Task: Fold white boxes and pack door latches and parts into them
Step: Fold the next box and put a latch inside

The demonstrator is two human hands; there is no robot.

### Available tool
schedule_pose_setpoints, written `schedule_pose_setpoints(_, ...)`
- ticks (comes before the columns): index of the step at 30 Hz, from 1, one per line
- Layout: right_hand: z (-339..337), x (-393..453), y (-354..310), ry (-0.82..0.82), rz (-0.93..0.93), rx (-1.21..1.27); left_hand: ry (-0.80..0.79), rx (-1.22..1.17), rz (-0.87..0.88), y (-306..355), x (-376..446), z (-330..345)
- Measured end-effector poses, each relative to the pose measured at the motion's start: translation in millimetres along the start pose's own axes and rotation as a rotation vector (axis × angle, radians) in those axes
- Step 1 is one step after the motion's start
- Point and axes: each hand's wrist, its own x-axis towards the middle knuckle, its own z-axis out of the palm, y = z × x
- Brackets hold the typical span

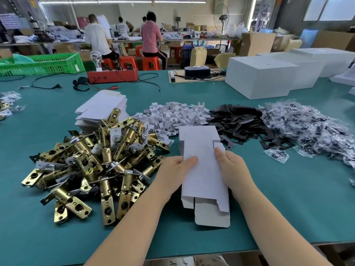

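Both hands held one flat white box blank (203, 169) above the green table (288, 198), just right of the door latches (92, 162). Risk noted: squeezing off the scored creases could buckle a panel, and the hanging near-end flaps could snag the table. Left hand (175, 169) pinched the left edge, thumb on top. Right hand (230, 167) pinched the right edge likewise, fingers curled beneath.
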Motion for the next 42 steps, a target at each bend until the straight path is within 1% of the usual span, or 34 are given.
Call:
schedule_pose_setpoints(3, 0.4, 0.6, 0.4, 0.021, -0.034, -0.005, 0.026, 0.026, -0.011, 2.3, -1.2, 1.9)
schedule_pose_setpoints(7, 2.4, -1.6, 1.5, 0.096, -0.123, -0.122, 0.044, 0.076, 0.032, 3.1, -2.1, 2.6)
schedule_pose_setpoints(11, 4.4, -3.5, 2.3, 0.135, -0.143, -0.121, 0.09, 0.063, 0.082, 3.3, -1.3, 1.3)
schedule_pose_setpoints(13, 4.6, -3.8, 4.2, 0.118, -0.159, -0.152, 0.163, 0.013, 0.093, 2.7, 1.2, -1.7)
schedule_pose_setpoints(15, 6.1, -4.4, 5.6, 0.065, -0.188, -0.25, 0.266, -0.065, 0.089, 0.9, 4.1, -5.6)
schedule_pose_setpoints(17, 8.5, -5.4, 5.7, 0.02, -0.216, -0.339, 0.322, -0.118, 0.089, 0.8, 5.7, -8.7)
schedule_pose_setpoints(19, 8.8, -5.6, 4.5, 0.042, -0.233, -0.344, 0.297, -0.153, 0.073, 2.3, 6.0, -9.7)
schedule_pose_setpoints(21, 6.7, -3.9, 3.3, 0.111, -0.236, -0.313, 0.208, -0.16, 0.001, 4.2, 6.4, -9.0)
schedule_pose_setpoints(23, 2.9, -1.2, 2.7, 0.19, -0.206, -0.269, 0.1, -0.115, -0.073, 5.9, 4.3, -6.4)
schedule_pose_setpoints(25, -0.6, 1.2, 2.8, 0.231, -0.175, -0.211, 0.013, -0.029, -0.05, 5.1, 1.1, -1.5)
schedule_pose_setpoints(27, -2.1, 1.3, 2.1, 0.238, -0.169, -0.191, 0.0, 0.029, 0.014, 4.2, -1.0, 1.5)
schedule_pose_setpoints(29, -0.9, -0.1, 1.7, 0.241, -0.183, -0.19, 0.023, 0.059, 0.062, 4.8, -1.3, 1.3)
schedule_pose_setpoints(33, 1.4, -3.2, 2.0, 0.273, -0.221, -0.159, 0.026, 0.026, 0.078, 5.8, -2.7, -0.6)
schedule_pose_setpoints(37, 1.9, -6.3, 1.6, 0.225, -0.215, -0.106, 0.02, -0.081, 0.08, 7.3, -1.9, -2.7)
schedule_pose_setpoints(40, 4.3, -9.6, 2.2, 0.071, -0.191, -0.068, 0.049, -0.221, 0.177, 10.6, -1.1, -3.7)
schedule_pose_setpoints(42, 6.9, -12.9, 1.8, -0.029, -0.199, -0.049, 0.088, -0.26, 0.259, 13.1, -1.9, -4.8)
